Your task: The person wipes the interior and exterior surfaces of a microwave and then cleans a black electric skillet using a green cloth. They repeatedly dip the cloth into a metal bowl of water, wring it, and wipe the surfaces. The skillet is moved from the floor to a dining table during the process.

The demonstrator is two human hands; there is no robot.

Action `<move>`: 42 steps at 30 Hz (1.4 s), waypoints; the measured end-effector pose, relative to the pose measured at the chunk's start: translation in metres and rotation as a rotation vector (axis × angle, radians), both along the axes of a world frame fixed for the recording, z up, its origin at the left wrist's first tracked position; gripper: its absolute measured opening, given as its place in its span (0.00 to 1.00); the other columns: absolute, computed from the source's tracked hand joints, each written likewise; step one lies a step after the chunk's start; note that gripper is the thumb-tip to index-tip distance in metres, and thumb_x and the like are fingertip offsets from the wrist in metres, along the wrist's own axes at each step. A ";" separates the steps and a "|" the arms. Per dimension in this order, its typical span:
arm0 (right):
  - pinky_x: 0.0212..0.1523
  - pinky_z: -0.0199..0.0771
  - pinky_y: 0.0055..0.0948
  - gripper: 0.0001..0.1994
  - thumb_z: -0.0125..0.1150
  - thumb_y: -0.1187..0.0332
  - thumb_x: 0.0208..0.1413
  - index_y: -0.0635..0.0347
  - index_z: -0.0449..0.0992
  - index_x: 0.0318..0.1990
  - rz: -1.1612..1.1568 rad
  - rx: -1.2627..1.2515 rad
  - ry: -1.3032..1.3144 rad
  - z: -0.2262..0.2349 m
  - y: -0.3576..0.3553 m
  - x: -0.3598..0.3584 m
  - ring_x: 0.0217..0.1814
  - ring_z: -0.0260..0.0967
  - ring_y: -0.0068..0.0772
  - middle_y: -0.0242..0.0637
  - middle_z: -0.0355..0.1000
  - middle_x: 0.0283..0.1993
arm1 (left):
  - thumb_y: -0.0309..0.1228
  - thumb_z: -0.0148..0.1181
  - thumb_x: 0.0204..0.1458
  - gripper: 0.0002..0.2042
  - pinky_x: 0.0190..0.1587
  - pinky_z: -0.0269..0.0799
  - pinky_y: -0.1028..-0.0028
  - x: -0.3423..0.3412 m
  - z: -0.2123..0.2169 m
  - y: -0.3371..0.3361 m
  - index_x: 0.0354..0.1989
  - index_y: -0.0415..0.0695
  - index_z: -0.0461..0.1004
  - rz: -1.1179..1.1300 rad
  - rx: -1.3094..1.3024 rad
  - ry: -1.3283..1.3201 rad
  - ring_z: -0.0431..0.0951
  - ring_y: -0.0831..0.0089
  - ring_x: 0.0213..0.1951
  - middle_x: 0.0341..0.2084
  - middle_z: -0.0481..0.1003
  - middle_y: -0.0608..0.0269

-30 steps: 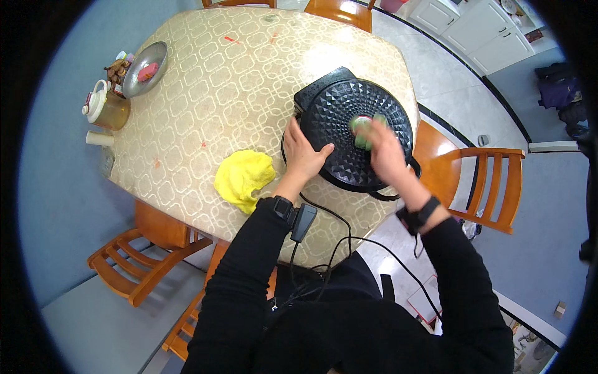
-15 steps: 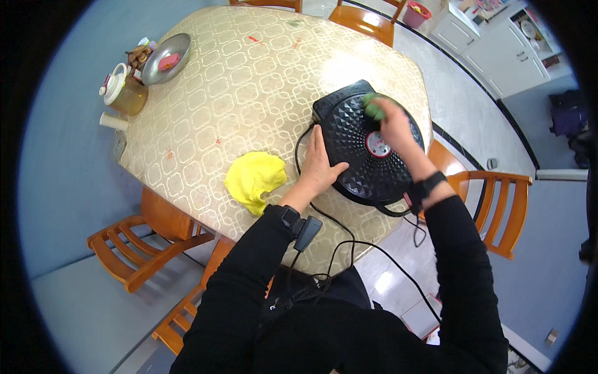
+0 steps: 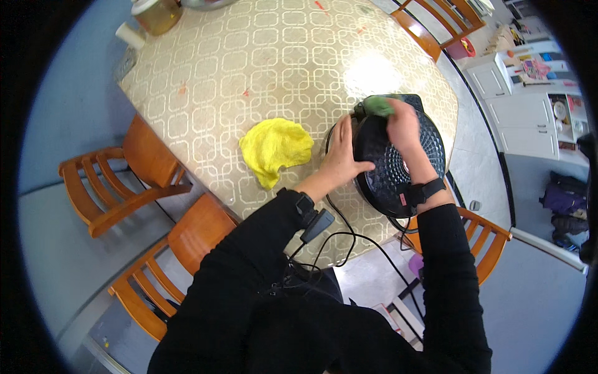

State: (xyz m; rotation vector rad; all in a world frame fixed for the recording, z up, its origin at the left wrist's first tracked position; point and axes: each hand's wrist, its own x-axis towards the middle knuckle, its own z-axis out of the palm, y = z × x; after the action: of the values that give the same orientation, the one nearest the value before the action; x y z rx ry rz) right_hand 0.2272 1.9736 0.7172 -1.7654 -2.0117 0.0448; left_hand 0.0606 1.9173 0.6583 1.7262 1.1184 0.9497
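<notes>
A round black electric griddle [image 3: 387,184] with a faceted, diamond-patterned top stands at the right side of the table. Pressed against its left rim is my left hand [image 3: 339,157], fingers stretched and thumb spread over the edge, holding nothing. My right hand [image 3: 405,128] grips a green scouring pad [image 3: 378,106] against the griddle's far left edge; its forearm covers part of the top. Left of my left hand lies a crumpled yellow cloth [image 3: 274,149] on the table. A black cord runs round the griddle's left side.
The patterned tablecloth [image 3: 230,81] covers the table. A lidded jug [image 3: 157,17] and a white cup [image 3: 129,35] stand at the far left. Wooden chairs [image 3: 149,149] surround the table, one [image 3: 489,249] close beside the griddle. Black cables [image 3: 374,243] hang over the near edge.
The whole view has shifted and turned. My right hand has moved the scouring pad toward the griddle's far left edge. My left hand remains against the left rim.
</notes>
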 end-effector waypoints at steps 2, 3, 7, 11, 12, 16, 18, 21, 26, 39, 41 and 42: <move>0.51 0.66 0.42 0.18 0.51 0.83 0.43 0.60 0.74 0.44 -0.148 -0.071 -0.001 0.000 -0.006 0.000 0.47 0.68 0.52 0.46 0.73 0.44 | 0.45 0.67 0.43 0.48 0.65 0.49 0.60 -0.001 -0.006 0.012 0.64 0.32 0.45 -0.024 0.011 -0.052 0.51 0.48 0.64 0.62 0.49 0.40; 0.50 0.65 0.42 0.18 0.52 0.83 0.44 0.60 0.73 0.45 -0.153 -0.104 -0.025 -0.004 -0.015 -0.009 0.46 0.68 0.52 0.48 0.72 0.45 | 0.47 0.63 0.46 0.43 0.64 0.50 0.60 0.002 -0.008 0.017 0.64 0.33 0.48 -0.035 0.037 -0.109 0.53 0.48 0.63 0.61 0.52 0.40; 0.56 0.63 0.31 0.23 0.47 0.78 0.52 0.64 0.63 0.58 -0.207 -0.381 0.618 -0.013 -0.083 -0.053 0.58 0.64 0.48 0.50 0.66 0.56 | 0.56 0.47 0.54 0.40 0.63 0.51 0.61 0.012 -0.009 0.010 0.65 0.37 0.48 -0.120 -0.027 -0.375 0.53 0.47 0.63 0.63 0.50 0.41; 0.68 0.46 0.35 0.34 0.46 0.80 0.55 0.57 0.42 0.69 -0.149 -0.541 1.554 0.012 -0.118 -0.049 0.72 0.42 0.40 0.44 0.42 0.71 | 0.43 0.55 0.52 0.40 0.64 0.47 0.60 0.008 -0.003 -0.022 0.65 0.33 0.40 0.007 -0.086 -0.383 0.50 0.48 0.64 0.61 0.48 0.38; 0.68 0.44 0.36 0.35 0.46 0.79 0.55 0.56 0.40 0.70 -0.165 -0.552 1.553 0.017 -0.120 -0.040 0.73 0.40 0.39 0.44 0.40 0.72 | 0.36 0.57 0.52 0.37 0.64 0.49 0.61 0.006 -0.003 -0.024 0.63 0.32 0.43 0.068 -0.152 -0.340 0.52 0.49 0.63 0.59 0.51 0.39; 0.69 0.40 0.40 0.33 0.54 0.71 0.55 0.59 0.49 0.67 -0.161 -0.328 0.254 0.020 -0.125 0.005 0.74 0.37 0.47 0.51 0.39 0.72 | 0.31 0.53 0.56 0.23 0.55 0.64 0.64 0.003 -0.022 0.029 0.56 0.35 0.54 0.427 -0.543 -0.448 0.68 0.60 0.52 0.51 0.63 0.45; 0.70 0.31 0.44 0.37 0.57 0.62 0.54 0.60 0.46 0.68 -0.131 -0.490 0.095 0.001 -0.127 0.011 0.74 0.32 0.53 0.57 0.36 0.71 | 0.33 0.50 0.57 0.21 0.55 0.64 0.63 0.013 -0.031 0.057 0.57 0.37 0.57 0.238 -0.242 -0.291 0.67 0.60 0.54 0.54 0.64 0.50; 0.68 0.21 0.54 0.42 0.50 0.50 0.56 0.60 0.36 0.69 -0.066 -0.514 -0.229 -0.017 -0.135 0.016 0.74 0.23 0.59 0.58 0.27 0.71 | 0.32 0.45 0.57 0.18 0.56 0.63 0.63 0.024 -0.041 0.064 0.53 0.38 0.67 0.103 -0.166 -0.269 0.68 0.53 0.53 0.50 0.69 0.47; 0.68 0.22 0.52 0.40 0.46 0.48 0.58 0.62 0.37 0.69 -0.116 -0.509 -0.290 -0.026 -0.137 0.014 0.74 0.24 0.58 0.59 0.28 0.71 | 0.29 0.43 0.56 0.17 0.52 0.66 0.60 0.002 -0.044 0.006 0.53 0.37 0.65 0.063 -0.335 -0.216 0.70 0.49 0.50 0.47 0.70 0.43; 0.68 0.21 0.53 0.40 0.44 0.47 0.58 0.61 0.36 0.69 -0.143 -0.525 -0.298 -0.025 -0.135 0.011 0.74 0.24 0.59 0.59 0.27 0.71 | 0.32 0.50 0.55 0.13 0.45 0.69 0.61 0.033 -0.039 0.076 0.47 0.40 0.65 0.149 -0.234 -0.152 0.73 0.51 0.45 0.42 0.72 0.43; 0.68 0.21 0.53 0.40 0.45 0.47 0.58 0.61 0.36 0.69 -0.135 -0.493 -0.303 -0.026 -0.136 0.012 0.74 0.23 0.59 0.59 0.27 0.71 | 0.31 0.48 0.55 0.11 0.46 0.68 0.59 0.033 -0.049 0.059 0.42 0.38 0.68 0.215 -0.160 -0.228 0.73 0.49 0.44 0.41 0.72 0.43; 0.68 0.21 0.53 0.40 0.45 0.47 0.58 0.61 0.37 0.69 -0.128 -0.468 -0.315 -0.027 -0.135 0.012 0.74 0.23 0.58 0.58 0.27 0.71 | 0.31 0.47 0.54 0.10 0.46 0.68 0.59 0.034 -0.052 0.045 0.40 0.37 0.69 0.259 -0.084 -0.279 0.72 0.48 0.43 0.40 0.72 0.43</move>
State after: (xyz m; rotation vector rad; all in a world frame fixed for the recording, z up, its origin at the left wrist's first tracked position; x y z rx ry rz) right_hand 0.2396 1.8382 0.6901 -2.3112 -2.2326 0.2265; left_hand 0.0942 1.9622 0.6062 1.3524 1.1938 1.2418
